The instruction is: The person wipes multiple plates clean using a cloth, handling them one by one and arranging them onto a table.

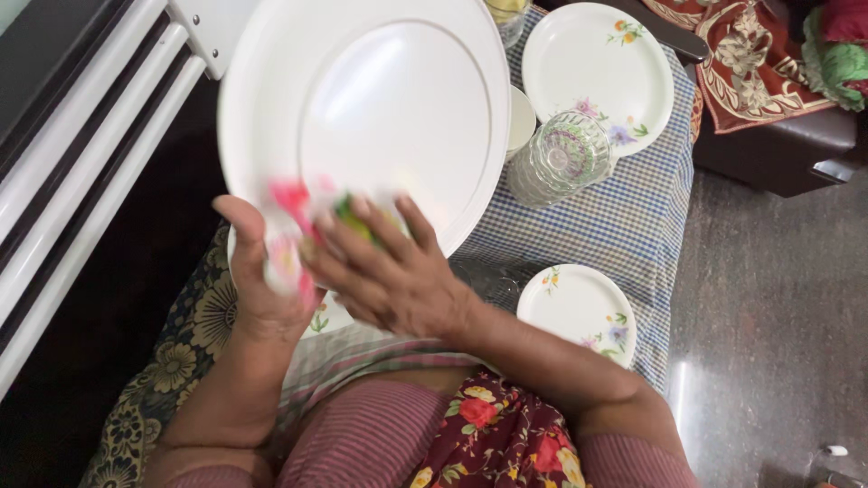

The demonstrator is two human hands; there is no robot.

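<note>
The left hand (262, 289) grips the large white plate (362, 117) by its rim. The right hand (389, 271) presses a colourful cloth (294, 226) against it, apparently mid-wipe; turning the plate seems next.

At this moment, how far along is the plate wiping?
Done: cannot tell; no plate looks plainly finished. In hand: the left hand holds the big white plate while the right hand presses a blurred pink-and-green cloth on it. Left, seemingly: two flowered plates and a glass on the checked cloth.
</note>
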